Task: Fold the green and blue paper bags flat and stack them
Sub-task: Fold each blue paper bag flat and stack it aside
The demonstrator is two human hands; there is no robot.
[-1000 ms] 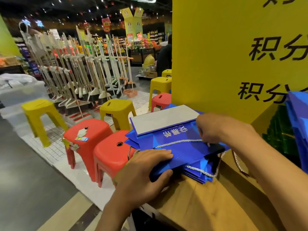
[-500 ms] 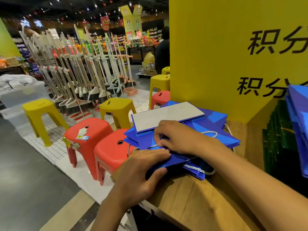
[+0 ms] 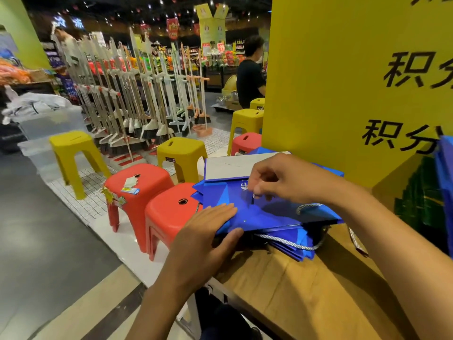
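The right hand (image 3: 282,179) had moved from the rope handle to the far middle of the flattened blue paper bag (image 3: 269,212), its fingers curled; whether they pinched paper was unclear. The left hand (image 3: 206,231) stayed flat on the bag's near-left corner. The bag lay atop the blue stack on the wooden worktop (image 3: 306,290), and its creasing looked nearly done.

Dim shop under ceiling spotlights (image 3: 160,1); yellow sign wall (image 3: 331,82) at right; wooden counter (image 3: 306,298) near; red stools (image 3: 139,182) and yellow stools (image 3: 181,150) left; broom racks (image 3: 122,94) far.

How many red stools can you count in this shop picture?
3 red stools: one with stickers on its seat, one right of it beside the blue bags, one farther back against the yellow board. Stacked ones may hide underneath.
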